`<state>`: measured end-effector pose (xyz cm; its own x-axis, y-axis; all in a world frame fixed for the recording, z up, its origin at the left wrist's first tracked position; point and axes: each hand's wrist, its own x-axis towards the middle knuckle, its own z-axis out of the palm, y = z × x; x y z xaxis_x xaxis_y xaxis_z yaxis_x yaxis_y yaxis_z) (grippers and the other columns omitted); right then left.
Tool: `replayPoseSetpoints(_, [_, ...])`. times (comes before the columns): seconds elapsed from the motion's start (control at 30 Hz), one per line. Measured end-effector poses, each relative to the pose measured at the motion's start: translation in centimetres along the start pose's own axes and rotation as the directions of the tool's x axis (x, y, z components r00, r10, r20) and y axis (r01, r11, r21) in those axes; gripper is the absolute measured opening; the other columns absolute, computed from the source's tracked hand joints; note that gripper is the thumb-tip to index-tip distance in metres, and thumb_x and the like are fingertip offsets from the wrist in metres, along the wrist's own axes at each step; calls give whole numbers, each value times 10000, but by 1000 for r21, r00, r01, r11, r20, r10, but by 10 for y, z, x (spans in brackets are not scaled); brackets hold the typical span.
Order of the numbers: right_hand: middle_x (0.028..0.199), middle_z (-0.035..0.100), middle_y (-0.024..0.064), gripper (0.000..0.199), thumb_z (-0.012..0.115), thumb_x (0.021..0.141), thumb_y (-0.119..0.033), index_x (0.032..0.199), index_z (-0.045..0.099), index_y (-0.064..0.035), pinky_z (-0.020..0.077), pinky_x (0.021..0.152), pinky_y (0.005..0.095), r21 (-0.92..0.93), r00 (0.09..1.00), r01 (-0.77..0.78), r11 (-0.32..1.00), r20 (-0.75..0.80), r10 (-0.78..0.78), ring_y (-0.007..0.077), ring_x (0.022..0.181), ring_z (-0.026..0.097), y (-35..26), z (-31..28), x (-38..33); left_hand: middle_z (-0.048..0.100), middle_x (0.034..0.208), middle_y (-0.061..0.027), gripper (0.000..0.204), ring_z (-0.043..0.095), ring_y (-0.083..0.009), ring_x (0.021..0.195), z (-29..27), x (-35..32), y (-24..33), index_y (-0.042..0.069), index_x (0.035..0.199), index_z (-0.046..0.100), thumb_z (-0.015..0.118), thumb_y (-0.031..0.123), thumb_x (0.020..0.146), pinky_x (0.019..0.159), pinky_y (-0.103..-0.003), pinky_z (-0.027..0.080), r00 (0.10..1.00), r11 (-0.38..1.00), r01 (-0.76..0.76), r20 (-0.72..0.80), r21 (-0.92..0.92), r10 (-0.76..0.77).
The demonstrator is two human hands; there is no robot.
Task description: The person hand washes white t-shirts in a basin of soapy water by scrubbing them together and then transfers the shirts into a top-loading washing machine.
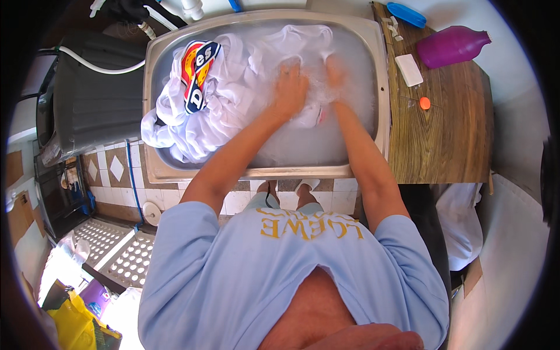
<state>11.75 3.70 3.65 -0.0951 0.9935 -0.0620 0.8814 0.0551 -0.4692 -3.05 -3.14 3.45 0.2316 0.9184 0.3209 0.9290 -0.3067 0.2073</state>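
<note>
A metal basin (pixel 382 116) holds cloudy, whitish water (pixel 309 149). White cloth (pixel 300 38) lies partly under the water, and its folds run down to both of my hands. My left hand (pixel 291 87) is closed on this cloth, with its fingertips dipping into the water. My right hand (pixel 337 73) is mostly under the surface and blurred; it appears closed on the same cloth. To the left, a bunched white garment (pixel 213 125) with a red, yellow and navy print (pixel 199 76) rises out of the water. Whether it joins the cloth in my hands cannot be told.
A wooden counter (pixel 440 137) adjoins the basin's right side. On it are a purple bottle (pixel 452 46), a white block (pixel 409 70), an orange cap (pixel 424 103) and a blue plastic item (pixel 406 14). A dark grey appliance (pixel 99 93) with a white hose (pixel 105 70) stands left.
</note>
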Motion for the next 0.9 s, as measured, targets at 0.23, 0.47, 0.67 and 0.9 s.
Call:
replayPoseSetpoints(0.23, [1036,596,59,298,446,968,-287,1120,563,-59,485,765,331,969,964,12,-248,54,259,192,929,587,-64,-37,-35,605,960,-190,179,581,-367,888,-14,54,-20,80,890,595,576,246,823,738,-457,458,853,562,443,134,-698,-505])
replayPoseSetpoints(0.47, [966,609,50,282,508,914,-319,1054,597,-91,478,795,300,674,950,-309,-671,183,-254,182,920,585,2,24,-2,639,834,-114,273,607,-330,745,-67,50,72,90,765,610,592,362,778,643,-436,472,935,840,118,-226,-530,-274])
replayPoseSetpoints(0.67, [901,631,74,251,536,881,-257,931,640,-34,483,761,322,953,914,-241,-183,287,287,221,852,606,-35,-24,-16,643,856,-111,348,623,-320,782,-37,79,-17,97,767,638,589,440,791,617,-429,478,938,858,266,-86,-439,-335])
replayPoseSetpoints(0.9, [906,620,89,197,593,839,-277,910,636,-99,439,678,413,-39,882,283,958,-382,-276,329,804,577,-18,-61,-27,579,943,-95,264,552,-325,892,-58,34,-16,109,951,632,594,341,833,774,-450,443,993,984,23,-114,-176,-43])
